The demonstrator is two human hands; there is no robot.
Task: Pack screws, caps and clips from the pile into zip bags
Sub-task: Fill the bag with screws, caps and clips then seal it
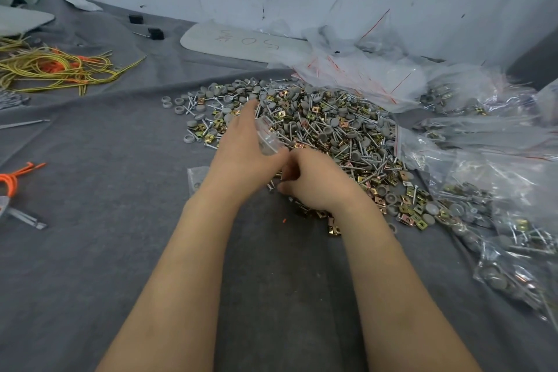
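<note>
orange cord (pixel 12 180): far out at 9 o'clock of the hands, looped on the cloth, with a metal tool (pixel 25 217) just below it.
yellow-green wires (pixel 57 68): 10 o'clock, a loose tangle with orange pieces mixed in.
grey cloth (pixel 105 235): covers the work surface under everything listed.
black blocks (pixel 136 19): two, 11 o'clock, near the wall, set apart from each other.
flat zip bag (pixel 196 180): lies on the cloth at the pile's 8 o'clock, partly under the left forearm.
grey panel (pixel 241 42): 12 o'clock, flat beside the wall, with handwritten marks on its face.
left hand (pixel 241 154): over the pile's 8 o'clock edge, fingers reaching toward 12 o'clock, thumb holding a clear zip bag (pixel 267 139) against the hand.
right hand (pixel 314 184): close beside the left hand at its 3 o'clock, knuckles up, fingers curled in narrow at the pile's 6 o'clock edge; cannot tell whether it holds any pieces.
pile (pixel 332 127): centre of the cloth; screws (pixel 371 174), grey caps (pixel 382 189) and brass-coloured clips (pixel 410 191), all mixed together.
empty zip bags (pixel 362 69): 1 o'clock, a heap of red-striped bags touching the pile's far edge.
filled bags (pixel 498 220): 3 to 5 o'clock, a stack along the pile's right side, with parts visible inside.
</note>
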